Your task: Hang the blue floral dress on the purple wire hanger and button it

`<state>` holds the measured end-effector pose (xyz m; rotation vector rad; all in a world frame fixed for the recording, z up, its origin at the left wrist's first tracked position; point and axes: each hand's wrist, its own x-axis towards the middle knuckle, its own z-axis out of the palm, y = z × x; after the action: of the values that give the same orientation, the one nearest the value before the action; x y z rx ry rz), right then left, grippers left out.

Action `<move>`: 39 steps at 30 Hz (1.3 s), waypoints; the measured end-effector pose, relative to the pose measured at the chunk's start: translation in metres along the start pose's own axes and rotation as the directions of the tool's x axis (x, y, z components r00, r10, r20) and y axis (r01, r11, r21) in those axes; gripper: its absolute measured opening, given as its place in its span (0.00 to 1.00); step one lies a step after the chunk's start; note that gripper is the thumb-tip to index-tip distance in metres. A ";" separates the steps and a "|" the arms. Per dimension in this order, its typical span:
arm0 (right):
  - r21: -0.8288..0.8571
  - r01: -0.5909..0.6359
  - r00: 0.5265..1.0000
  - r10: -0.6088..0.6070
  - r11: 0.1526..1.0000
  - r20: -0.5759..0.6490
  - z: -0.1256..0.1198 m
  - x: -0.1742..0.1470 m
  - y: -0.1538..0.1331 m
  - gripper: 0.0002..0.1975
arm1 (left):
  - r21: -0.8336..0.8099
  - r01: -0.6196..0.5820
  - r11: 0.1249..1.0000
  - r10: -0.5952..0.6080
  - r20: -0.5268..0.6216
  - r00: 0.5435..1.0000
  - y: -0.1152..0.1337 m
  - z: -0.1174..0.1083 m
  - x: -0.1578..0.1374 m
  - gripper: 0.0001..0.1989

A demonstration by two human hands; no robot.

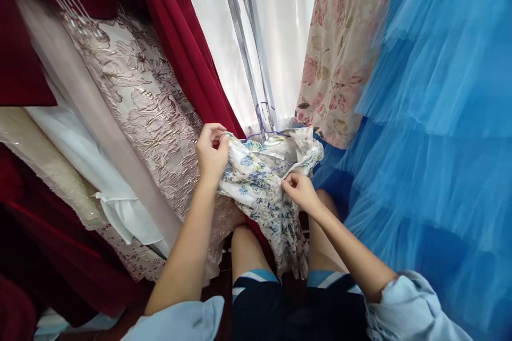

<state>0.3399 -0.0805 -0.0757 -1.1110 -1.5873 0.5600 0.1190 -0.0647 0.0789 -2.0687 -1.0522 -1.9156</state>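
A white dress with blue and yellow flowers [260, 197] hangs in front of my legs on a purple wire hanger [263, 122]. The hanger's hook is up near a metal rack post. My left hand [213, 152] pinches the dress at its left shoulder edge. Lower and to the right, my right hand [300, 191] is closed on the front edge of the neckline, fingertips pressed together. Between my hands the neck opening gapes, and a bar of the hanger shows inside it. The lower part of the dress falls in folds between my knees.
Dark red garments [180, 37] and a pink embossed floral dress [148, 101] hang close on the left. A beige dress with pink flowers [336, 64] and a tiered blue tulle gown [432, 117] hang on the right. Metal posts [250, 37] stand before a white curtain [284, 21].
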 end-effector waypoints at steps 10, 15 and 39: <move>-0.137 -0.059 0.979 0.084 0.989 0.187 0.004 -0.019 0.013 0.09 | -0.048 0.520 0.853 -0.520 0.006 0.854 -0.120 -0.040 -0.084 0.10; -0.291 -0.102 0.925 0.198 0.951 0.325 0.000 -0.021 0.037 0.06 | -0.075 0.509 0.858 -0.474 0.269 0.838 -0.089 -0.010 -0.121 0.10; 0.456 -0.084 0.989 0.020 0.886 0.144 -0.049 -0.008 -0.001 0.15 | 0.199 0.498 0.844 -0.358 0.900 0.247 0.013 0.024 -0.210 0.08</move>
<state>0.3850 -0.0970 -0.0628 -0.7656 -1.4347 1.0104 0.1566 -0.1443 -0.1138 -3.3072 -1.8932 -0.6742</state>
